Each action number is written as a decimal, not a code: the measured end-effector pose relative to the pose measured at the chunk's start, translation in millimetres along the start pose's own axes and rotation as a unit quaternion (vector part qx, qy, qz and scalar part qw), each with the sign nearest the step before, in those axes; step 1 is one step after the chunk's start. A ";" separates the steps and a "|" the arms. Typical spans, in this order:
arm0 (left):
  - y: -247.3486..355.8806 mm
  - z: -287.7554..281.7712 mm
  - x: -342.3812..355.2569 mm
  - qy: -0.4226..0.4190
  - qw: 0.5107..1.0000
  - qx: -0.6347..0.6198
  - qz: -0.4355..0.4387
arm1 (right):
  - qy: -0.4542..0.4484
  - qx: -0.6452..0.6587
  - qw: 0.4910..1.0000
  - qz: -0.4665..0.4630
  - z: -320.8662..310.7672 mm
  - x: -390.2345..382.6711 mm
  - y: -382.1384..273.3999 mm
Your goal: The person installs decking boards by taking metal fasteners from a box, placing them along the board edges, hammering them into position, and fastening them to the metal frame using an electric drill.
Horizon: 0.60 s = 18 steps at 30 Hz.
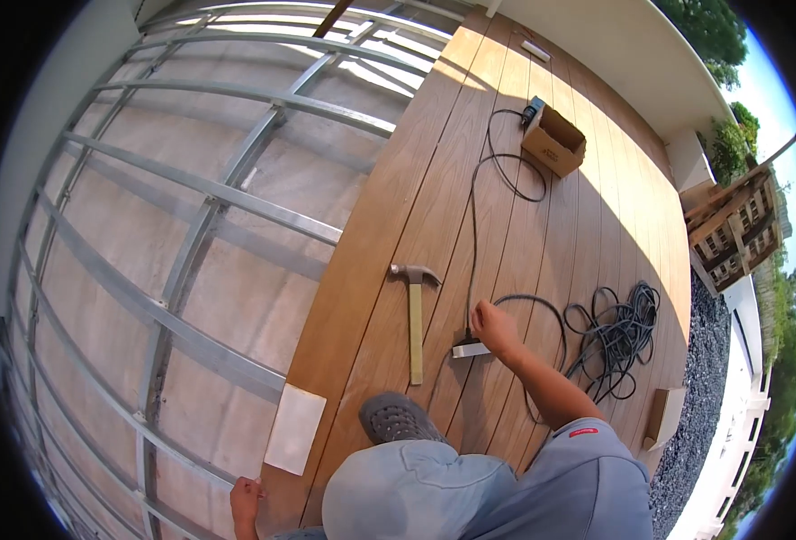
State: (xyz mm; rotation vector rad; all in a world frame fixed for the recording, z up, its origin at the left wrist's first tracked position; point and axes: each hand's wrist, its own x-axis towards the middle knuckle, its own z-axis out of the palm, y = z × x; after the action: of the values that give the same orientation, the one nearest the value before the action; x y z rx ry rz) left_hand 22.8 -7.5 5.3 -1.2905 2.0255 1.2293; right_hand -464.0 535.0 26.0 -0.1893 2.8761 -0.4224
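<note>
Head view.

Hands, two, bare, well apart from each other. Right hand point(495, 328): fingers bent, just above the socket block; whether it grips anything cannot be told. Left hand point(246, 498): fingers curled, at the deck's left edge, near side; contents, if any, too small to tell.

Socket block point(472, 349): one, rectangular, white front and black top, lying on the deck right of the hammer; a thin dark cord point(473, 225) runs from it toward the far side.

Hammer point(416, 310): one, claw type, dull metal head to the far side, straight yellowish handle pointing near.

Carton point(554, 142): one, brown cardboard, open-topped, far side; dark printing on one face, too small to read. Against its left, a blue-and-black object point(533, 111), apparently a power tool.

Cable point(627, 328): dark, loosely heaped in loops, right.

White sheet point(296, 430): one, flat, rectangular, near left edge of deck.

Small box point(665, 418): one, brown and pale, near right.

Deck point(434, 225): brown, wood-grained boards, narrow dark joints, part sunlit.

Frame point(263, 209): grey metal bars, crossed as a grid, over pale, stained floor, left.

Clothing: grey perforated shoe point(402, 418); pale-blue trousers point(416, 490); grey-blue sleeve point(587, 459) with red tag point(584, 432), lettering illegible.
</note>
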 end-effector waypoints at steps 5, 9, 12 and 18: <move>2.6 -11.6 -22.1 0.056 0.997 0.010 0.056 | 0.094 0.053 0.992 -0.065 -25.8 -30.3 35.2; -94.4 2.1 -39.4 0.049 0.998 -0.042 0.022 | 0.133 0.025 0.988 -0.074 -39.9 -37.2 46.1; -123.8 24.6 -50.1 -0.017 0.995 -0.011 -0.094 | 0.109 0.018 0.986 -0.123 -43.6 -40.5 42.7; -88.6 71.2 -102.6 0.123 0.980 0.005 -0.153 | 0.075 0.065 0.971 -0.216 3.3 -28.5 -5.8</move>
State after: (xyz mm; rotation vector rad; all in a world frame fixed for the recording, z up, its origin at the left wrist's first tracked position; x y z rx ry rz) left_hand 142.1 88.5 5.2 -1.7461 1.8942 0.9539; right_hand -435.1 533.1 30.5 -0.8001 2.9274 -0.7280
